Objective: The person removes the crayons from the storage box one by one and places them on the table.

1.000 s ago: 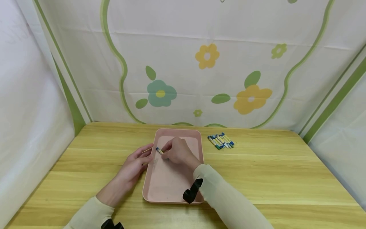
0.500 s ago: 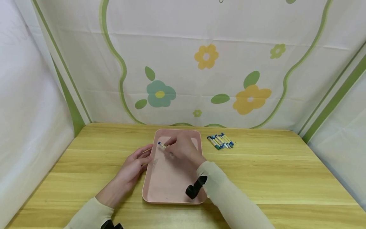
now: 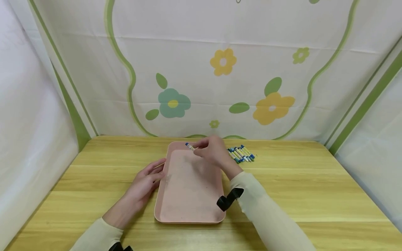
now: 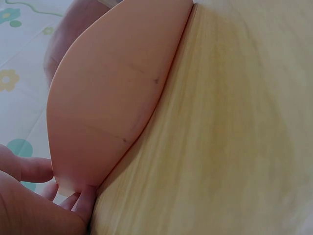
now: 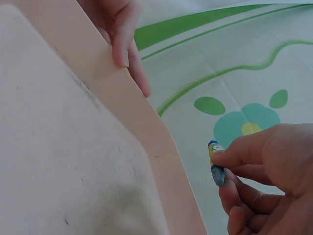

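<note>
My right hand [image 3: 213,150] pinches a short crayon [image 3: 190,146] between thumb and fingers, above the far end of the pink tray [image 3: 191,219]. Up close in the right wrist view, the crayon [image 5: 215,164] has a yellow wrapper with blue bands and a blue-grey tip pointing toward the lower fingers. Against the tray's left side rests my left hand [image 3: 143,183], fingers extended. In the left wrist view its fingers [image 4: 85,203] touch the outer wall near the tabletop, and the thumb lies close to the rim. The tray's floor shows small dark marks.
Several crayons [image 3: 241,154] in yellow and blue wrappers lie side by side on the wooden table [image 3: 298,188], just right of the tray's far end. A white cloth [image 3: 188,42] with printed flowers hangs behind the table, with white side panels at left and right.
My right hand has lifted the crayon from the tray's floor near the left wall and carried it up, away from me and rightward. My left hand stays at the tray's side.
</note>
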Motion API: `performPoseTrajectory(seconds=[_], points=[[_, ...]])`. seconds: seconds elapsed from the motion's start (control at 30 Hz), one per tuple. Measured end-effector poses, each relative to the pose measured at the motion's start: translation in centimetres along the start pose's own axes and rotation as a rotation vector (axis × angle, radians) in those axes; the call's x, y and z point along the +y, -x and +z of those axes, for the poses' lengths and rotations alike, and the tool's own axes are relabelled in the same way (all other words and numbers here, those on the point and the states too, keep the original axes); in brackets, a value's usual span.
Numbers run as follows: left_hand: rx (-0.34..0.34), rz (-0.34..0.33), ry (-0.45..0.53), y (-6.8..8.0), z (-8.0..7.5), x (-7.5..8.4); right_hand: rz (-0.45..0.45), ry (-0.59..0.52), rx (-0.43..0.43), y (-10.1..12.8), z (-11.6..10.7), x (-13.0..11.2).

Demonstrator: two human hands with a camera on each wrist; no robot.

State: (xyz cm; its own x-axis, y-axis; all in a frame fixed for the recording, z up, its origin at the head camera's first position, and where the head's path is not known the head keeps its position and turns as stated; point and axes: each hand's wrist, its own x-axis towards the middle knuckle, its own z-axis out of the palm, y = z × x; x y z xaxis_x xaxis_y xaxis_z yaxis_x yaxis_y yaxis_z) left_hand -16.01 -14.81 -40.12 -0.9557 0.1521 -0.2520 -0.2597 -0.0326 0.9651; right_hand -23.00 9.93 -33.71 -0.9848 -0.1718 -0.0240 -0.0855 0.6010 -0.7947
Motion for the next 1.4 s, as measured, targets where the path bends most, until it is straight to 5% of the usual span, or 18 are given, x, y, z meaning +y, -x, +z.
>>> performPoseTrajectory(seconds=[0.6, 0.97, 1.4], points=[[-0.007, 0.000, 0.003, -0.1, -0.2, -0.1, 0.029, 0.053, 0.097, 0.8, -4.0, 3.7], [0.000, -0.002, 0.013, 0.1, -0.1, 0.0, 0.056, 0.110, 0.179, 1.3, -8.3, 8.7], [0.007, -0.001, 0.013, 0.0, -0.3, -0.1, 0.208, 0.167, 0.258, 1.0, -11.6, 14.8]])
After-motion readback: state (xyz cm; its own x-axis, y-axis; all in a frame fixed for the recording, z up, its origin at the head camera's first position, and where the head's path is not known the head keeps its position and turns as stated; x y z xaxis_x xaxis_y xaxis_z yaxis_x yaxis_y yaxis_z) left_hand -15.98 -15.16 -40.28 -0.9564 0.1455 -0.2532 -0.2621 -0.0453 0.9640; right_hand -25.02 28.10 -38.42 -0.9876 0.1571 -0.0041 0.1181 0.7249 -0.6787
